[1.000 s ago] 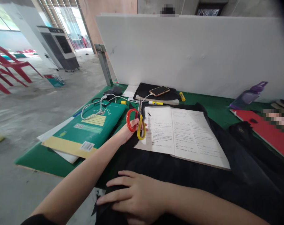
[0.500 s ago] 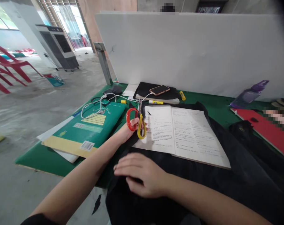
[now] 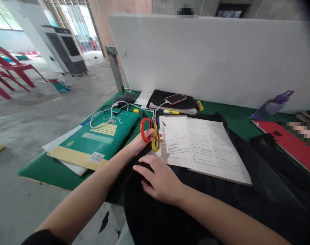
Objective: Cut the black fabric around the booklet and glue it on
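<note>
My left hand (image 3: 137, 145) grips a pair of scissors (image 3: 151, 134) with one red and one yellow handle, blades pointing away from me, at the left edge of an open book (image 3: 201, 146). A black cloth (image 3: 221, 207) covers the near side of the green table (image 3: 42, 170) and runs under the book. My right hand (image 3: 160, 178) lies flat on that cloth, palm down, just behind the left hand.
A green book (image 3: 104, 136) on white sheets lies to the left with a white cable (image 3: 106, 114) over it. Behind are a phone (image 3: 174, 98), a yellow marker (image 3: 171, 112), a purple bottle (image 3: 272, 106), a red folder (image 3: 293, 143) and a white partition board (image 3: 208, 58).
My right hand has slid forward over the black cloth, from the near edge up to the left hand. The left hand with the scissors has stayed put.
</note>
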### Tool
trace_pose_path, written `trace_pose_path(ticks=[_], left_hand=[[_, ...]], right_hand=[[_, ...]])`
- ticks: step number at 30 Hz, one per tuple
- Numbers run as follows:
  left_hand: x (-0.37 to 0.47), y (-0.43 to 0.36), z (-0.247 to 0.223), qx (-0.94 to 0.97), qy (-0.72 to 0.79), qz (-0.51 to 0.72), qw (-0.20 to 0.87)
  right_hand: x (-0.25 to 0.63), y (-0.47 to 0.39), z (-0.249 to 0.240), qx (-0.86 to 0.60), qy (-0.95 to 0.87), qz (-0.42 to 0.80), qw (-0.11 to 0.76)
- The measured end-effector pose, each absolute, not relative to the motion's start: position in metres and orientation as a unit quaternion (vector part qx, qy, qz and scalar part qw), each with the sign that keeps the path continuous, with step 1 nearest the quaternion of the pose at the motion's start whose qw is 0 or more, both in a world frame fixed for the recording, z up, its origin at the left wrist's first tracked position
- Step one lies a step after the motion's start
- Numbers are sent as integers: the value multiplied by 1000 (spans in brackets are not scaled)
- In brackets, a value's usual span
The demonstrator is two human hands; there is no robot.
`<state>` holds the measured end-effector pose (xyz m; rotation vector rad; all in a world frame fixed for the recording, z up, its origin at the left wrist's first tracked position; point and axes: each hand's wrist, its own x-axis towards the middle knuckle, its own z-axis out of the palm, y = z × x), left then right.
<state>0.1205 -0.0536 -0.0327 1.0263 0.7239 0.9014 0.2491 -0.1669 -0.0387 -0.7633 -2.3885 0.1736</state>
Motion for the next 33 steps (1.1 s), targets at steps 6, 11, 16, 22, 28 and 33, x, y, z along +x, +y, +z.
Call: trace_pose_path(ticks=[6,11,16,22,28,33], left_hand=[[119,-51,-39,472,314,414,712],[117,-51,-37,484,290,409,717],[117,-50,-36,490,305,402,711],[115,-47,-41,491,289,400,717],[115,-48,-41,487,298,404,715],[115,-48,-40,488,284,402,721]], right_hand=[[248,-180,-39,-225,-904,-58,359],[245,-184,-41,-171,-954,-42,243],[242,-185,-46,-69,-972,-17,223],[238,-196,-43,44,-957,-62,279],[243,-195,-46,115,-804,-396,429],[249,-196,-43,-1,-785,-256,563]])
